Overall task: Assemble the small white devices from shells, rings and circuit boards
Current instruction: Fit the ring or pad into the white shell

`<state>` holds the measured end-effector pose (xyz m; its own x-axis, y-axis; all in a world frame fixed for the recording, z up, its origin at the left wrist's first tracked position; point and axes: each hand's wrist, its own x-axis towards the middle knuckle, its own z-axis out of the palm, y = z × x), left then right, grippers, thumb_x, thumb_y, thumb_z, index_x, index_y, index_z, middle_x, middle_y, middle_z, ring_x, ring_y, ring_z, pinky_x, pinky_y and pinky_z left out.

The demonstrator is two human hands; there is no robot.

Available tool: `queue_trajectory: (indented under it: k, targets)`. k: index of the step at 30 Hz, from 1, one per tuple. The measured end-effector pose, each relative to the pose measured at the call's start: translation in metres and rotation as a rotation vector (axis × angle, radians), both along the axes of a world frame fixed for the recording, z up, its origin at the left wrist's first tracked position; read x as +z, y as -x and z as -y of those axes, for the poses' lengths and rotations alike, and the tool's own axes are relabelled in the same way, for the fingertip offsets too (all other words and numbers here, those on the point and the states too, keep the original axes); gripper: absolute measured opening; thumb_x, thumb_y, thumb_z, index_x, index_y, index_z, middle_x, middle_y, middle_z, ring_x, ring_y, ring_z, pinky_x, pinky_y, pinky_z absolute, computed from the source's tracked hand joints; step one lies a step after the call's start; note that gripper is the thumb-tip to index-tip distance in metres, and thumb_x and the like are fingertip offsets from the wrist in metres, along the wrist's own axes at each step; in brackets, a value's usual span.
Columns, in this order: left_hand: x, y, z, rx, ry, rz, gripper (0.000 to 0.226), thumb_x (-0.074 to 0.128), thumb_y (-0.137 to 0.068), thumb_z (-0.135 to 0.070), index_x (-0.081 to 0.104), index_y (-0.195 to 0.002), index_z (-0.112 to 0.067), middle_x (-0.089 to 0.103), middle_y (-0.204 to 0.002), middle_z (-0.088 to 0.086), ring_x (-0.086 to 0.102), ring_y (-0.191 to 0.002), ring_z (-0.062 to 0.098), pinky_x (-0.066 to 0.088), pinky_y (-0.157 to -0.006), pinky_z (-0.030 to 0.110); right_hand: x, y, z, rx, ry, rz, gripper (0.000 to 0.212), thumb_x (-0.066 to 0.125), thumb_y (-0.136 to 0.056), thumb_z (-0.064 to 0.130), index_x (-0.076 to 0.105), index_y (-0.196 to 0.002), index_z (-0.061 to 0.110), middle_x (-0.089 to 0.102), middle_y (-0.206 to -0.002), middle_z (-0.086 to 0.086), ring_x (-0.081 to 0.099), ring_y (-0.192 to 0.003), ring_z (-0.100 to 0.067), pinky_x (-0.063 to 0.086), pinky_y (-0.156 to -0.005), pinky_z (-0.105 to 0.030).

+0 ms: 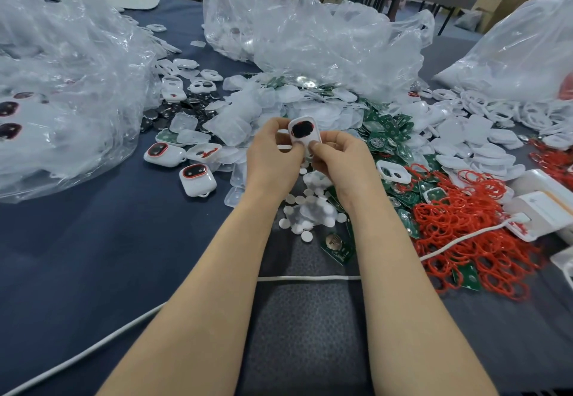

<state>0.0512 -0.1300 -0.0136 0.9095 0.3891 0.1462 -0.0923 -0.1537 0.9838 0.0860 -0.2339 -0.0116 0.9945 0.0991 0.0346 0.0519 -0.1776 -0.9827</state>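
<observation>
Fingers of left hand (273, 153) and right hand (338, 157) pinching white shell (304, 130)

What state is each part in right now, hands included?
White device: held between both hands, dark window facing the camera.
Left hand: fingers curled round the device's left side.
Right hand: pinching the device's lower right edge.
Finished devices: closed, lying at left.
Open shell: lying unclosed, insides showing.
Red rings: loose heap at right.
Circuit boards: loose pile.
</observation>
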Motion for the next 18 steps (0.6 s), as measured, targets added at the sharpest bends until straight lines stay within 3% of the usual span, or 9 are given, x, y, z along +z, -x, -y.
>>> queue_trajectory:
  k: [3, 6, 9, 12, 18]
  targets:
    - [-0.001, -0.001, 0.000, 0.006, -0.002, 0.002, 0.020, 0.060, -0.088, -0.007, 0.056, -0.099, -0.022, 0.066, -0.087, -0.004, 0.066, -0.083, 0.017, 0.053, -0.075, 0.028, 0.001, 0.002, -0.002, -0.010, 0.064, 0.041, 0.013, 0.062, -0.089, 0.011, 0.061, -0.082, 0.022, 0.060, -0.078, -0.007, 0.057, -0.072, -0.017, 0.053, -0.080, -0.042]
    - [-0.002, -0.002, 0.000, -0.007, 0.066, -0.020, 0.023, 0.060, -0.087, -0.005, 0.057, -0.102, -0.023, 0.068, -0.094, 0.002, 0.067, -0.087, 0.020, 0.054, -0.079, 0.032, 0.001, 0.002, -0.002, -0.011, 0.054, 0.041, 0.009, 0.062, -0.089, 0.011, 0.061, -0.084, 0.019, 0.058, -0.074, -0.004, 0.057, -0.071, -0.016, 0.052, -0.079, -0.039]
    - [-0.002, -0.003, 0.000, -0.043, 0.217, -0.045, 0.028, 0.060, -0.088, -0.003, 0.059, -0.112, -0.018, 0.070, -0.102, 0.011, 0.067, -0.088, 0.022, 0.055, -0.085, 0.034, 0.002, 0.002, -0.003, -0.016, -0.043, -0.004, 0.008, 0.062, -0.089, 0.009, 0.062, -0.085, 0.016, 0.061, -0.074, -0.003, 0.059, -0.069, -0.013, 0.053, -0.076, -0.032]
    - [-0.003, -0.006, -0.001, -0.042, 0.328, -0.053, 0.029, 0.062, -0.089, -0.005, 0.060, -0.116, -0.011, 0.070, -0.102, 0.011, 0.067, -0.085, 0.018, 0.054, -0.084, 0.030, 0.002, 0.002, -0.007, -0.028, -0.163, -0.033, 0.011, 0.061, -0.089, 0.006, 0.061, -0.084, 0.016, 0.062, -0.073, -0.001, 0.058, -0.061, -0.006, 0.053, -0.063, -0.021]
    - [-0.002, -0.010, -0.001, -0.027, 0.482, -0.026, 0.015, 0.059, -0.090, 0.001, 0.060, -0.100, -0.010, 0.067, -0.092, 0.008, 0.063, -0.081, 0.017, 0.053, -0.080, 0.026, 0.003, 0.001, -0.011, 0.012, -0.296, -0.034, 0.012, 0.058, -0.091, 0.002, 0.059, -0.085, 0.012, 0.063, -0.072, -0.002, 0.060, -0.064, -0.012, 0.052, -0.063, -0.021]
